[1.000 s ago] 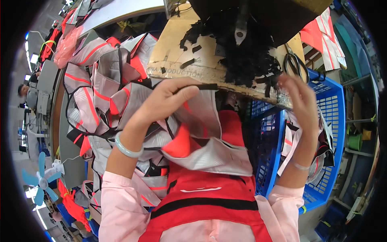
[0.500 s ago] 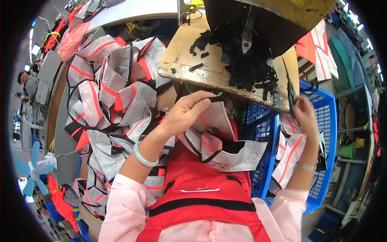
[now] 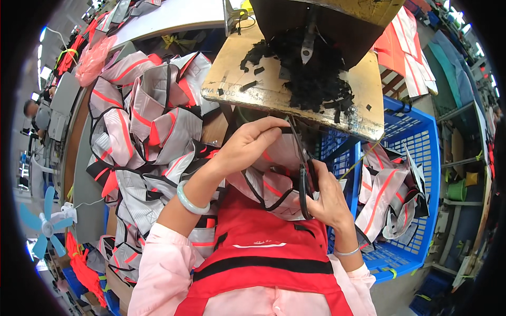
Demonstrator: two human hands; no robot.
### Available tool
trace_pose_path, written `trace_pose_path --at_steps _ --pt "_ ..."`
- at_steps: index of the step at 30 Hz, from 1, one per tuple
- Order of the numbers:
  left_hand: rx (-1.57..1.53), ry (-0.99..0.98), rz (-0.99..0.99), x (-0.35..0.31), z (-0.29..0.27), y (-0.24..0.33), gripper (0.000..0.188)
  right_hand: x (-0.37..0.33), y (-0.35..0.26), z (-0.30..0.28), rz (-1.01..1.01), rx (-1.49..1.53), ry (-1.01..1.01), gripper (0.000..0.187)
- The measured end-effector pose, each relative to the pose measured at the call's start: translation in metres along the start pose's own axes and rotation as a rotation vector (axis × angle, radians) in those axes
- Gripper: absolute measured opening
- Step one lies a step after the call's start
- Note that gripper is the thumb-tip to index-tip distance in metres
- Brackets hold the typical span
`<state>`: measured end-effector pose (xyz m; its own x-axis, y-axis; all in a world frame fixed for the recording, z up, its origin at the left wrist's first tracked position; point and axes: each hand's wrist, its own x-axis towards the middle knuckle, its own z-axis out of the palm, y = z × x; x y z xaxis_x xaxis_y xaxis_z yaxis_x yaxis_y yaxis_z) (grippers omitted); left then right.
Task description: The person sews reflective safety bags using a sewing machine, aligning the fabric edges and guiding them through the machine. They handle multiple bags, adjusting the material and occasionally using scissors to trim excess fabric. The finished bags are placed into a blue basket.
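Observation:
My left hand [image 3: 243,148] pinches the black-bound top end of a grey-white reflective fabric piece [image 3: 272,203] with red stripes, which hangs over my red apron [image 3: 263,239]. The fingertips meet just under the wooden board's front edge. In my right hand [image 3: 331,199] is a pair of black-handled scissors [image 3: 303,187], its blades pointing up and left. The blade tips reach the fabric's top edge beside my left fingertips. Whether the blades are parted is hard to see. Part of the fabric is hidden behind the scissors and right hand.
Black fabric scraps [image 3: 316,87] cover much of the wooden board [image 3: 232,68], below a dark metal machine part [image 3: 337,37]. A heap of similar striped pieces [image 3: 147,121] lies left. At right, a blue plastic basket [image 3: 429,174] holds more of them.
My right hand has brought the scissors left and down from the board's right corner to the fabric's top edge. My left hand keeps its pinch. The view has shifted slightly.

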<state>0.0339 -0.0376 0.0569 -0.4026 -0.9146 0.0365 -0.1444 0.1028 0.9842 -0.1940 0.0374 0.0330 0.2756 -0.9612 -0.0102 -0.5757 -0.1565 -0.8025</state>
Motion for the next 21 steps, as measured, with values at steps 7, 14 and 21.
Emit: trace_pose_path --at_steps 7,14,21 --pt "-0.034 -0.043 0.046 0.003 0.007 -0.002 0.025 0.003 0.01 0.014 0.009 0.147 0.033 0.06" --pt "0.03 -0.073 0.01 0.018 0.004 0.003 0.024 0.004 0.016 0.015 0.081 0.29 0.103 0.04" --pt "-0.006 0.063 -0.092 0.041 -0.03 0.008 0.029 0.029 0.043 -0.028 0.177 0.426 0.33 0.018"
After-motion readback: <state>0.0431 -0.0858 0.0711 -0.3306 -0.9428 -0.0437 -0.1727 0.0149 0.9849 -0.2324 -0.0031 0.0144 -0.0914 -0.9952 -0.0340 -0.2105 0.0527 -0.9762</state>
